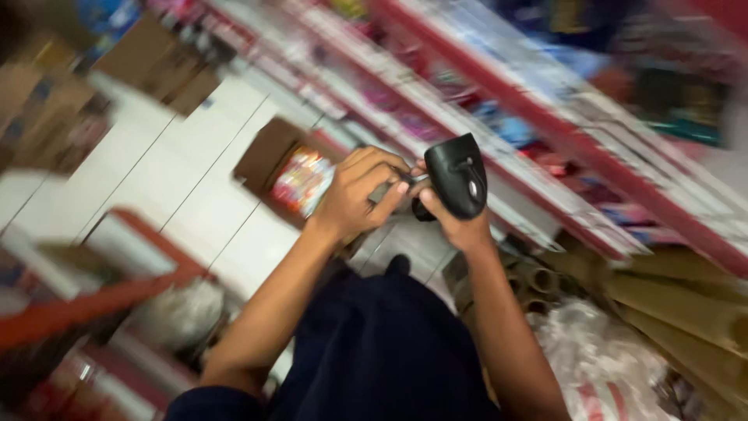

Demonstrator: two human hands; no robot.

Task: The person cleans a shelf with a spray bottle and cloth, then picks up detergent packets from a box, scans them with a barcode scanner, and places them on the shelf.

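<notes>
We hold a black pouch (456,175) in our right hand (460,222), our left hand (354,195) pinching its edge, with shelves (545,125) and a candy box (300,179) close by.

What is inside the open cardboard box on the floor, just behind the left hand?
The cardboard box holds brightly coloured packets, red, yellow and pink, too blurred to identify. The left hand covers the box's near corner, so anything there is hidden.
</notes>
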